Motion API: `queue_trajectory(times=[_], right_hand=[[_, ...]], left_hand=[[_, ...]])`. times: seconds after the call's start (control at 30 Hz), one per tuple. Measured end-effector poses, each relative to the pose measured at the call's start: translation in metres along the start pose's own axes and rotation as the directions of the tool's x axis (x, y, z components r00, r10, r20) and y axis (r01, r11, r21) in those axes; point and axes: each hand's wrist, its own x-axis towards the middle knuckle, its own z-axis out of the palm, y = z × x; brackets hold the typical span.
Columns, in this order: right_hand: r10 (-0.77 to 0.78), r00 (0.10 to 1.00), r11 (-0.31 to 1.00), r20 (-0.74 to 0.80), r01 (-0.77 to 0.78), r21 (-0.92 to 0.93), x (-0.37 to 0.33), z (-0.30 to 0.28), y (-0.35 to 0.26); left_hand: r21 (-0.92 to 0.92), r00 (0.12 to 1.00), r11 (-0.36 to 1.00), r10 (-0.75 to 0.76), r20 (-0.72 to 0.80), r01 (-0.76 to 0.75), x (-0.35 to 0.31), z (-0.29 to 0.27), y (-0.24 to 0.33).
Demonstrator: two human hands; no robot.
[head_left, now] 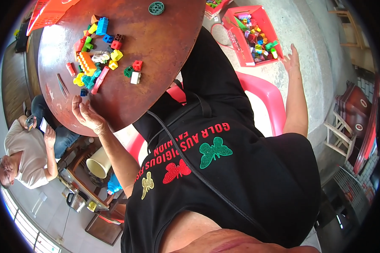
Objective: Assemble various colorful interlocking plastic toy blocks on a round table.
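My left hand (88, 116) rests palm up at the near left edge of the round brown table (160, 46), fingers apart and holding nothing. Just beyond it lies a loose group of coloured toy blocks, including a dark blue block (84, 92), a pink stick-shaped piece (100, 80) and an orange ridged block (86, 63). A red block (137, 65), a green block (128, 71) and a white block (135, 77) sit together farther right. Out to the right, my right hand (291, 61) is raised with spread fingers, empty, beside a red basket (240, 52) full of mixed small pieces.
A round green piece (156, 8) lies at the table's far side, and a red plastic basket (50, 14) stands at its far left. Under me is a pink chair (266, 95). At left a seated person (29, 156) holds a phone. Wooden stools (342, 135) stand at right.
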Motion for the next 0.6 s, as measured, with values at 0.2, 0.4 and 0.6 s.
queue_trajectory(times=[0.2, 0.4, 0.6], right_hand=[[0.086, 0.988, 0.96, 0.126, -0.048, -0.275, 0.051, -0.059, 0.045], [0.106, 0.941, 0.952, 0.32, -0.003, -0.306, 0.025, -0.008, 0.035], [-0.127, 0.846, 0.813, 0.519, 0.389, -0.434, -0.054, 0.102, -0.034]], left_hand=[[0.158, 0.998, 0.986, -0.044, -0.05, 0.051, 0.001, 0.006, -0.008], [0.368, 0.999, 0.929, -0.016, -0.034, 0.027, 0.0, 0.006, 0.001], [0.669, 0.974, 0.71, 0.188, 0.123, -0.221, 0.001, 0.001, 0.009]])
